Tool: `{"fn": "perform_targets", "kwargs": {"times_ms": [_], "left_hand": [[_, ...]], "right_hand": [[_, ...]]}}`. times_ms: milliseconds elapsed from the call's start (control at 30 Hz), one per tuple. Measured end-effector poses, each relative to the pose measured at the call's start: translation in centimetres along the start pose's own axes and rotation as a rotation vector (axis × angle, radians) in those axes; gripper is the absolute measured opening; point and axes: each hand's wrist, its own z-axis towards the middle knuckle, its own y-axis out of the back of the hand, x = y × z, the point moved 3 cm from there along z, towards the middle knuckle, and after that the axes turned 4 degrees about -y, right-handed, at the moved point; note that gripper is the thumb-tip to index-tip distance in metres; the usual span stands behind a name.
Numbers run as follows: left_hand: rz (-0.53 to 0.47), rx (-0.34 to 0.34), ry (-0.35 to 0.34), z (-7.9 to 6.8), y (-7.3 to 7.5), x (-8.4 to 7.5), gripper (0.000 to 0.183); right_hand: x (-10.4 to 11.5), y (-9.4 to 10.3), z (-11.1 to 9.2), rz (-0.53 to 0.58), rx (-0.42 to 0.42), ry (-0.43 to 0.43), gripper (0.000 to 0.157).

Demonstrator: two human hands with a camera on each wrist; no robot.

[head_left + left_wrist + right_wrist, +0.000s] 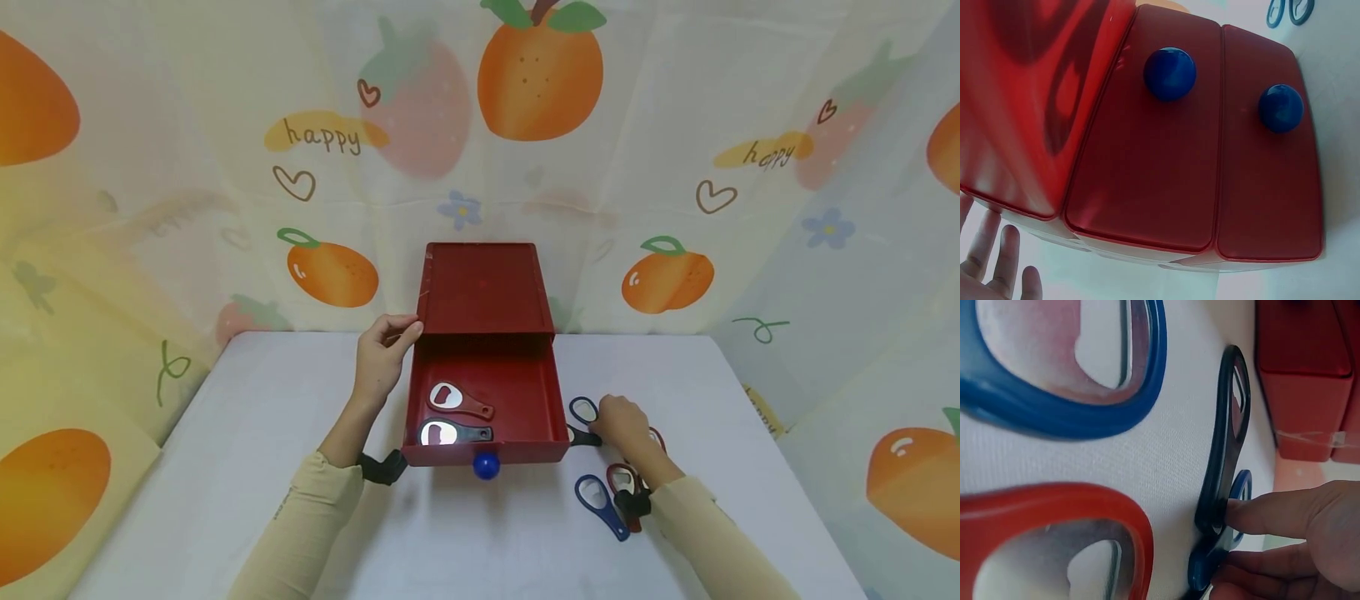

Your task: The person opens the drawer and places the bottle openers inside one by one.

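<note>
My left hand [384, 354] rests its fingertips against the left side of a red drawer cabinet [483, 287]. Its fingers [1005, 262] look extended in the left wrist view. The top drawer [517, 392] is pulled out, with a red bottle opener [472, 406] and a black bottle opener [472, 433] lying inside. To the right of the drawer, my right hand [626, 425] pinches at the handles of two crossed bottle openers, a black one [1216, 469] and a dark blue one [1200, 565]. Which handle it grips is hard to tell.
Nearer the front lie a blue bottle opener [602, 508] and a red bottle opener [636, 527], the latter partly covered by the wrist strap. Another red rim [657, 437] shows behind the right wrist. Blue knobs [1170, 74] stick out from the drawer fronts. A printed cloth hangs behind the white table.
</note>
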Motion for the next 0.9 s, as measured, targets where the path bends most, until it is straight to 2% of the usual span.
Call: {"fn": "perform_targets", "kwargs": {"times_ms": [333,533,600,800,900], "left_hand": [[0.000,0.013,0.011,0.0,0.2,0.0,0.028],[0.001,0.019,0.029,0.0,0.2,0.0,0.028],[-0.004,0.020,0.038,-0.1,0.1,-0.4,0.028],[0.010,0.035,0.048,-0.8,0.0,-3.0,0.027],[0.016,0.034,0.049,-0.9,0.0,-3.4,0.027]], "right_hand": [[0.1,-0.1,-0.5,0.023,-0.024,0.042,0.016],[0.0,-0.4,-0.6,0.087,0.006,0.009,0.019],[-0.2,-0.5,-0.4,0.116,0.010,-0.004,0.021],[-0.8,-0.5,-0.1,0.147,0.025,-0.016,0.024],[-0.8,-0.3,0.0,0.180,0.044,-0.010,0.021]]}}
